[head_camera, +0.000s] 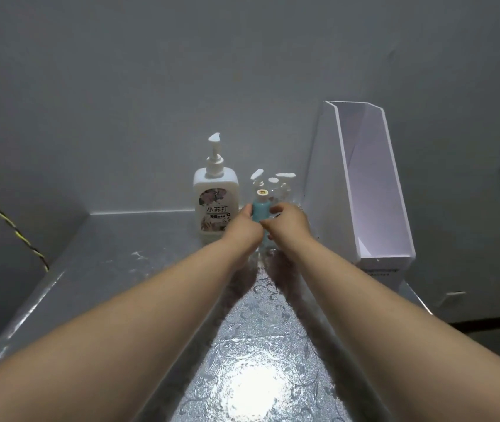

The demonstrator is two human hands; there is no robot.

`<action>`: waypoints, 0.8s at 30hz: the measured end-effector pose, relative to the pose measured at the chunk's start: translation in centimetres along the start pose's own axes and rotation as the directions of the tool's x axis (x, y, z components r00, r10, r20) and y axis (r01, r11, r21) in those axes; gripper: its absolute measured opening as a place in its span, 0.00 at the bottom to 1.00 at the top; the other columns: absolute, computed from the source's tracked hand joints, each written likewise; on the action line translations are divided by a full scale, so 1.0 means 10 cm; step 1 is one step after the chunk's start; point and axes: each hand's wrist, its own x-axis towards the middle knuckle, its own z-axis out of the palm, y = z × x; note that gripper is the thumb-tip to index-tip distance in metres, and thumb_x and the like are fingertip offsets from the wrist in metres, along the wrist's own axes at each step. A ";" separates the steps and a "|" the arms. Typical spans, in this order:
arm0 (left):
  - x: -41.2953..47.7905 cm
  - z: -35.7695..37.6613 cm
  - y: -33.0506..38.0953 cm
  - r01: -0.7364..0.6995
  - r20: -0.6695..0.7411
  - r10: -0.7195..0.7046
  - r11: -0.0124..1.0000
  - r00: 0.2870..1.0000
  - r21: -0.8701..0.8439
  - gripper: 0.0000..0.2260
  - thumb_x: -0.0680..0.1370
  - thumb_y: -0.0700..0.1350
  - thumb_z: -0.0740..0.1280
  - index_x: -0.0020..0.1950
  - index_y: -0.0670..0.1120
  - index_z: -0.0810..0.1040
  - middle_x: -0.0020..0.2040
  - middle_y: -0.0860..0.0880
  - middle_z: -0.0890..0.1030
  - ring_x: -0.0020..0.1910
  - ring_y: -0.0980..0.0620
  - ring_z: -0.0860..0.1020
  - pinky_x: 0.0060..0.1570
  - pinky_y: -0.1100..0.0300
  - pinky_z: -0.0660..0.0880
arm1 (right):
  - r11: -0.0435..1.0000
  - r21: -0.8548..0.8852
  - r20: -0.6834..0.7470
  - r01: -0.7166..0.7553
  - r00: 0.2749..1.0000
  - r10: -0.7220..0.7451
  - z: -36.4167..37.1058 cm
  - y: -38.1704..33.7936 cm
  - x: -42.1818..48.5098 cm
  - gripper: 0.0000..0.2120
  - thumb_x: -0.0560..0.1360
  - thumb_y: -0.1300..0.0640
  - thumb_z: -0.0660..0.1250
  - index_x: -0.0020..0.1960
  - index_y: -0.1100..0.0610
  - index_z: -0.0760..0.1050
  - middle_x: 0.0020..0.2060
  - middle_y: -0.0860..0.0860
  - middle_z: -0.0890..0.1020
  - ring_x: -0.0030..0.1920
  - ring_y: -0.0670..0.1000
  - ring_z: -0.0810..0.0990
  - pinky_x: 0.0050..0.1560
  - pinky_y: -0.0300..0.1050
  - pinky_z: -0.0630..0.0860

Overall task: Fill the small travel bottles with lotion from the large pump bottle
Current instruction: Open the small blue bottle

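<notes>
- Left hand (244, 220): fingers curled against the left side of the teal travel bottle (260, 210), holding it.
- Right hand (289, 222): fingers bent onto the bottle's right side, gripping it.
- Teal travel bottle: upright between both hands, just right of the large pump bottle (215, 197).
- Clear travel bottles (279, 184): behind the hands, by the wall.
- White bin (370, 190): at the right, on the patterned table (114, 257).

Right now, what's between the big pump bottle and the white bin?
Head view: a teal travel bottle, held by left hand and right hand; clear pump bottles behind.
</notes>
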 end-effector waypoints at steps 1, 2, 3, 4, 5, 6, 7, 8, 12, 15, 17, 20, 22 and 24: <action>0.00 0.00 -0.01 -0.006 -0.003 0.006 1.000 1.000 0.001 0.22 0.77 0.34 0.60 0.69 0.50 0.72 0.59 0.47 0.80 0.54 0.45 0.80 0.42 0.58 0.76 | 1.000 -0.005 -0.003 0.000 1.000 0.000 0.01 0.01 0.01 0.14 0.70 0.59 0.71 0.54 0.61 0.79 0.50 0.58 0.83 0.49 0.60 0.82 0.53 0.57 0.79; -0.02 0.00 -0.02 -0.011 -0.009 0.011 1.000 1.000 0.012 0.22 0.77 0.33 0.59 0.69 0.49 0.72 0.59 0.48 0.80 0.54 0.46 0.79 0.39 0.61 0.74 | 1.000 -0.014 -0.003 0.000 1.000 -0.001 0.01 0.02 0.02 0.14 0.70 0.58 0.72 0.54 0.61 0.78 0.51 0.58 0.82 0.49 0.60 0.82 0.53 0.56 0.79; -0.05 -0.01 -0.03 -0.017 -0.015 0.017 1.000 1.000 0.020 0.22 0.77 0.33 0.58 0.68 0.48 0.73 0.59 0.48 0.80 0.54 0.46 0.79 0.39 0.62 0.72 | 1.000 -0.021 -0.006 0.001 1.000 -0.001 0.02 0.03 0.00 0.14 0.70 0.56 0.72 0.53 0.61 0.78 0.51 0.58 0.82 0.49 0.60 0.83 0.53 0.56 0.79; -0.06 -0.02 -0.04 -0.026 -0.023 0.027 0.999 0.999 0.031 0.22 0.76 0.33 0.58 0.68 0.47 0.73 0.60 0.46 0.79 0.55 0.45 0.78 0.42 0.61 0.73 | 1.000 -0.022 -0.011 0.005 1.000 -0.005 0.03 0.04 0.00 0.14 0.69 0.55 0.73 0.52 0.60 0.78 0.50 0.58 0.83 0.48 0.59 0.83 0.53 0.55 0.79; -0.08 -0.03 -0.06 -0.045 -0.036 0.047 0.998 0.998 0.046 0.21 0.75 0.33 0.59 0.67 0.46 0.74 0.60 0.45 0.79 0.56 0.45 0.78 0.46 0.59 0.74 | 1.000 -0.017 -0.017 0.014 1.000 -0.014 0.03 0.05 -0.02 0.13 0.69 0.54 0.73 0.50 0.59 0.78 0.48 0.58 0.83 0.47 0.59 0.83 0.52 0.55 0.79; -0.11 -0.04 -0.07 -0.061 -0.046 0.064 0.996 0.997 0.068 0.20 0.75 0.32 0.60 0.65 0.45 0.75 0.60 0.44 0.79 0.57 0.45 0.78 0.50 0.57 0.74 | 1.000 -0.015 -0.021 0.024 0.999 -0.024 0.03 0.06 -0.04 0.11 0.69 0.54 0.73 0.47 0.59 0.78 0.46 0.57 0.83 0.46 0.59 0.83 0.51 0.55 0.79; -0.14 -0.04 -0.08 -0.077 -0.054 0.082 0.993 0.995 0.087 0.19 0.74 0.32 0.62 0.63 0.45 0.76 0.59 0.43 0.79 0.56 0.45 0.78 0.52 0.57 0.74 | 0.999 -0.014 -0.021 0.032 0.999 -0.032 0.03 0.07 -0.08 0.10 0.69 0.54 0.73 0.45 0.57 0.77 0.45 0.57 0.83 0.46 0.59 0.83 0.51 0.55 0.80; -0.16 -0.06 -0.09 -0.088 -0.059 0.094 0.991 0.994 0.102 0.19 0.74 0.31 0.63 0.63 0.46 0.76 0.59 0.42 0.79 0.56 0.45 0.78 0.53 0.57 0.74 | 0.999 -0.008 -0.020 0.037 0.999 -0.037 0.04 0.08 -0.10 0.09 0.68 0.54 0.74 0.42 0.56 0.76 0.44 0.57 0.83 0.45 0.58 0.83 0.50 0.55 0.80; -0.28 -0.15 -0.11 -0.117 -0.074 0.132 0.977 0.988 0.177 0.23 0.74 0.34 0.67 0.68 0.48 0.74 0.63 0.42 0.73 0.59 0.45 0.76 0.60 0.59 0.72 | 0.994 0.108 0.023 0.016 1.000 -0.019 -0.01 0.05 -0.28 0.14 0.69 0.54 0.74 0.34 0.53 0.69 0.37 0.56 0.81 0.40 0.57 0.83 0.46 0.55 0.82; -0.41 -0.25 -0.14 -0.124 -0.103 0.152 0.963 0.983 0.241 0.27 0.73 0.36 0.69 0.71 0.49 0.71 0.65 0.44 0.70 0.62 0.46 0.74 0.63 0.60 0.69 | 0.964 0.266 0.125 0.010 0.991 -0.045 -0.04 0.00 -0.44 0.13 0.72 0.57 0.72 0.36 0.56 0.68 0.31 0.55 0.78 0.33 0.53 0.79 0.36 0.46 0.79; -0.49 -0.30 -0.16 -0.162 -0.110 0.194 0.955 0.975 0.249 0.26 0.73 0.36 0.70 0.69 0.50 0.72 0.65 0.45 0.74 0.61 0.46 0.76 0.61 0.56 0.72 | 0.939 0.343 0.175 0.017 0.981 -0.082 -0.07 -0.04 -0.55 0.12 0.74 0.58 0.70 0.37 0.57 0.68 0.29 0.55 0.77 0.32 0.52 0.78 0.33 0.41 0.76; -0.61 -0.35 -0.20 -0.220 -0.109 0.254 0.942 0.961 0.254 0.23 0.72 0.39 0.73 0.65 0.53 0.75 0.60 0.47 0.78 0.57 0.48 0.78 0.55 0.58 0.74 | 0.938 0.338 0.164 0.075 0.977 -0.137 -0.11 -0.07 -0.62 0.12 0.72 0.52 0.71 0.39 0.56 0.71 0.34 0.56 0.77 0.34 0.53 0.78 0.32 0.43 0.75; -0.70 -0.38 -0.21 -0.243 -0.101 0.276 0.935 0.956 0.260 0.23 0.73 0.41 0.74 0.65 0.54 0.75 0.59 0.50 0.77 0.56 0.52 0.76 0.52 0.62 0.71 | 0.959 0.227 0.121 0.172 0.972 -0.203 -0.15 -0.11 -0.66 0.16 0.71 0.45 0.71 0.38 0.57 0.72 0.34 0.55 0.77 0.35 0.53 0.78 0.35 0.48 0.76; -0.79 -0.41 -0.22 -0.265 -0.108 0.306 0.920 0.946 0.288 0.23 0.73 0.43 0.74 0.67 0.53 0.75 0.57 0.51 0.74 0.54 0.54 0.74 0.52 0.64 0.67 | 0.960 0.095 0.078 0.263 0.960 -0.270 -0.20 -0.16 -0.72 0.20 0.70 0.42 0.70 0.40 0.60 0.74 0.33 0.53 0.77 0.34 0.50 0.75 0.36 0.48 0.75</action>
